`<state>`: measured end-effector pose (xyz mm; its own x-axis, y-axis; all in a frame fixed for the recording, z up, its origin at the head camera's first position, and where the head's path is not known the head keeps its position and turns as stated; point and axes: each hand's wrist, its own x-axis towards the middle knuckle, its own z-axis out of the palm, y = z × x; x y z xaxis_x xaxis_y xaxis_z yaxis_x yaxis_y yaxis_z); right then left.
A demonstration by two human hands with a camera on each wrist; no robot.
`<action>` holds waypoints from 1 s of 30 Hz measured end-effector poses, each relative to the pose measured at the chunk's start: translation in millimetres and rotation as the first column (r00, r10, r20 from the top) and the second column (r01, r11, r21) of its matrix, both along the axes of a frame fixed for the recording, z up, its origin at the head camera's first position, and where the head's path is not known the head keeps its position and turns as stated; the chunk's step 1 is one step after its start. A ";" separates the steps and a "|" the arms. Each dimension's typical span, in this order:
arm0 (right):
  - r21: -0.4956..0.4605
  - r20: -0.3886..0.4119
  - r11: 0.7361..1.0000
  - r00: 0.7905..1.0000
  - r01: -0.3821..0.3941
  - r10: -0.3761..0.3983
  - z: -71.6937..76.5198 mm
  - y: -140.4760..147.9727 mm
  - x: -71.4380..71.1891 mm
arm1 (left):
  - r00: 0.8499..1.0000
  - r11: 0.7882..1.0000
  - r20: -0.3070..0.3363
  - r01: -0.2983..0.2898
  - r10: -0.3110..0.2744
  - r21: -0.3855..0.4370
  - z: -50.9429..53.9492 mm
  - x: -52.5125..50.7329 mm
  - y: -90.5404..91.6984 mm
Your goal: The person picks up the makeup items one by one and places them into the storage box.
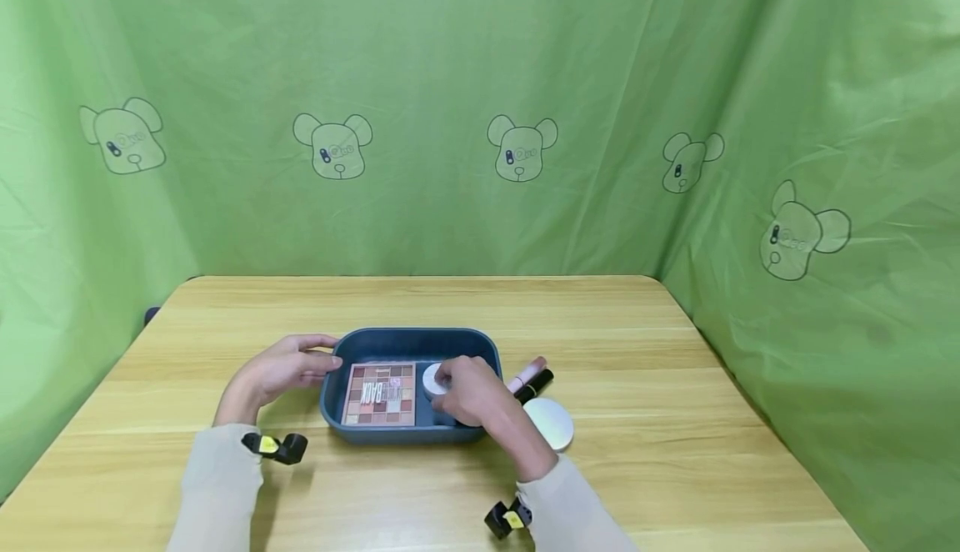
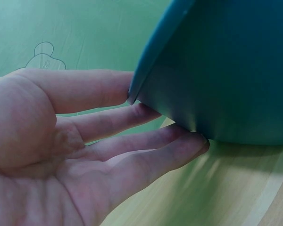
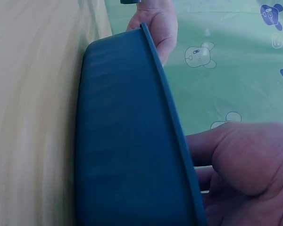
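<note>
A dark blue tray (image 1: 375, 434) holds a square eyeshadow palette (image 1: 378, 395) in its left part and a white-topped round jar (image 1: 432, 379) to the palette's right. My left hand (image 1: 281, 373) touches the tray's left end; in the left wrist view the thumb of the hand (image 2: 108, 122) meets the rim and the nearly straight fingers lie against the outer wall (image 2: 217, 80). Reaching over the tray's right side, my right hand (image 1: 476, 393) pinches the jar between thumb and fingers. The tray wall (image 3: 127, 127) hides the fingertips of this hand (image 3: 245, 169) in the right wrist view.
Right of the tray, a pink tube (image 1: 527, 374) and a black tube (image 1: 536, 386) lie side by side, with a round white item (image 1: 551, 424) just in front. All stand on a wooden table (image 1: 637, 485), with green curtains (image 1: 435, 52) behind and at both sides.
</note>
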<state>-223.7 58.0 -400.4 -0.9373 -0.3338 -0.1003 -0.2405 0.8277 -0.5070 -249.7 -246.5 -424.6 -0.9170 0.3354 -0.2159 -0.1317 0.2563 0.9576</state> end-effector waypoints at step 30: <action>0.013 0.043 1.000 0.999 -0.018 0.017 -2.9 -3.6 1.5 | 1.000 1.000 -0.005 0.019 -0.019 0.004 -0.6 -1.2 -1.0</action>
